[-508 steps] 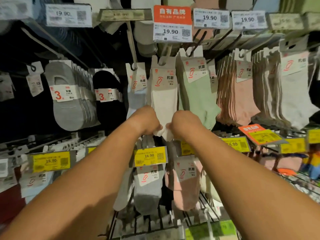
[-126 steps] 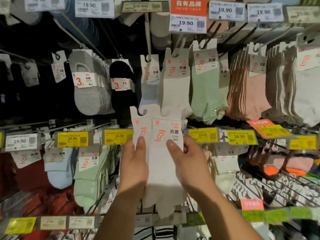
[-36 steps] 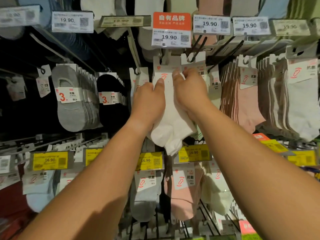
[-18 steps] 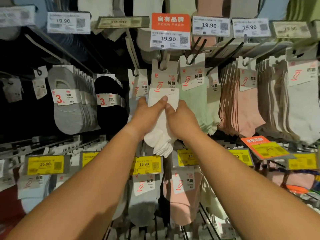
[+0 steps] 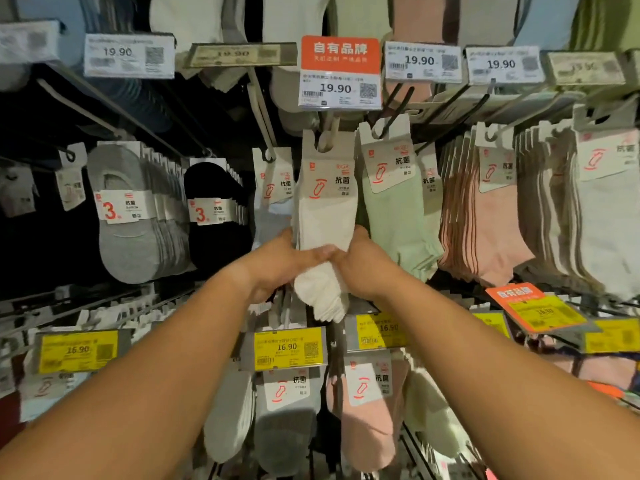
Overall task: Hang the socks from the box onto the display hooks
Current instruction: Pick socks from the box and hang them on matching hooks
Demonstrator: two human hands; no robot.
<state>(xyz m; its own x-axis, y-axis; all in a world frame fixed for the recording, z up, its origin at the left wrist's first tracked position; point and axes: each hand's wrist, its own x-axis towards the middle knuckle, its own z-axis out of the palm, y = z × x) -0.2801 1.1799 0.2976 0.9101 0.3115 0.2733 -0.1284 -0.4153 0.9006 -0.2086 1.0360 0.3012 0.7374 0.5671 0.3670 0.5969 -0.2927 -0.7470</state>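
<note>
Shop racking fills my view: rows of hooks carrying carded socks, with white price tags (image 5: 130, 55) reading 19.90 above and yellow tags (image 5: 289, 348) reading 16.90 below. An orange sign (image 5: 340, 51) sits over the centre hook (image 5: 329, 131). Grey socks (image 5: 124, 216) and black socks (image 5: 213, 216) hang at left, green socks (image 5: 394, 206) and pink socks (image 5: 485, 216) at right, all packed close on their pegs.

White socks (image 5: 325, 220) hang from the centre hook by their card, just beside the green ones. I see both forearms reaching up from the lower corners. Left hand (image 5: 282, 263) grips the white bundle from the left, thumb lying across its front. Right hand (image 5: 363, 265) grips it from the right, fingers curled behind. Both hands meet at the heel of the bundle, toes hanging free below.
</note>
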